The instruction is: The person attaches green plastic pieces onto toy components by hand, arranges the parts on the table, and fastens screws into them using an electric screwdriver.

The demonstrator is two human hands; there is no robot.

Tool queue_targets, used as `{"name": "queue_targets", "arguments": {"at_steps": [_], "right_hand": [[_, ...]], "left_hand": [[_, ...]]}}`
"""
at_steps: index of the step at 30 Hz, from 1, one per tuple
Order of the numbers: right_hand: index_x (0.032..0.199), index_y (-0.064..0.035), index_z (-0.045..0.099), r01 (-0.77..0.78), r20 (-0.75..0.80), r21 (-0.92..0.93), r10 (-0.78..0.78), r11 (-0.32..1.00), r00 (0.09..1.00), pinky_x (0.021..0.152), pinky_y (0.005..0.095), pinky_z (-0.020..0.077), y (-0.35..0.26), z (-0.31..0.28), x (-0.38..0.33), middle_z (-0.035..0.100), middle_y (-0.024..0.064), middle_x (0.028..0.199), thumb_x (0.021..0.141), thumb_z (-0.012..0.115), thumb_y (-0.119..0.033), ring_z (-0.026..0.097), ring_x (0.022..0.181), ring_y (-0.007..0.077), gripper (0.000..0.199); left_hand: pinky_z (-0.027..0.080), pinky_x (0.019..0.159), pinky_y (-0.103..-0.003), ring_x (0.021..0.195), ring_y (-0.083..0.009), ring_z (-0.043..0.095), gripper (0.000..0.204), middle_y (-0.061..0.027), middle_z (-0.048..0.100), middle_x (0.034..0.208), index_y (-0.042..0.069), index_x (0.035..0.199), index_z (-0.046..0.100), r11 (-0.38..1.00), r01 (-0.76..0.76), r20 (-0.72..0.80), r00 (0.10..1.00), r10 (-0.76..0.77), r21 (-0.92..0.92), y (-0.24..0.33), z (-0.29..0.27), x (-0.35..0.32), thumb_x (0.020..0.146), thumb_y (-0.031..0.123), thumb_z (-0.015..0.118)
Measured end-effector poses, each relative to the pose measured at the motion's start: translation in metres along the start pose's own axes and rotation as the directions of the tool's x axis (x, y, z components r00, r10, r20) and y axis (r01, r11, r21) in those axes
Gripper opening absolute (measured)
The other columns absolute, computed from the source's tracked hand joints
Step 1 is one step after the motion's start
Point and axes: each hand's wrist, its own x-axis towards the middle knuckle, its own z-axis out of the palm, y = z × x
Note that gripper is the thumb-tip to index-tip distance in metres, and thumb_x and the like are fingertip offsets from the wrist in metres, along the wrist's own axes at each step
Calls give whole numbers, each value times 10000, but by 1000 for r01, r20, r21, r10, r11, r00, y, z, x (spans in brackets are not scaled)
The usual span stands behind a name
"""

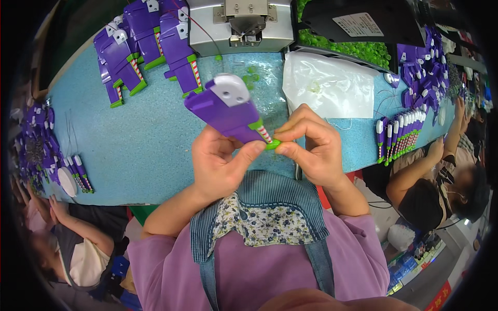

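In front of my chest I hold a purple plastic toy piece (225,115) with a rounded white end, a red-and-white striped section and a green tip (273,144). My left hand (220,168) is closed round its lower side, the thumb near the green tip. Thumb and fingers of my right hand (317,150) pinch the green tip from the other side. The white end points up and away from me, a little blurred. Several similar purple pieces (179,46) lie at the far left of the blue table (140,160).
A grey metal machine (244,31) stands at the back. Right of it a bin of small green parts (358,53) sits behind a white plastic bag (337,93). A row of purple-and-white pieces (402,135) lies at right. Other people (430,176) sit on both sides.
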Motion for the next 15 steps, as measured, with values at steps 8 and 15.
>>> {"name": "queue_targets", "arguments": {"at_steps": [8, 15], "right_hand": [[855, -11, 639, 251, 23, -522, -281, 815, 959, 690, 315, 488, 26, 7, 68, 654, 103, 865, 709, 671, 63, 600, 767, 250, 167], [839, -6, 642, 303, 81, -639, -330, 707, 941, 682, 302, 494, 29, 18, 70, 645, 101, 854, 691, 667, 77, 614, 765, 243, 172]], "left_hand": [[442, 533, -323, 538, -122, 415, 155, -12, 419, 599, -7, 809, 480, 993, -67, -308, 951, 36, -93, 18, -66, 33, 826, 113, 575], [384, 485, -265, 511, -84, 460, 407, -8, 502, 603, 46, 834, 499, 473, 255, -410, 875, 259, 843, 20, -55, 58, 676, 227, 829]]}}
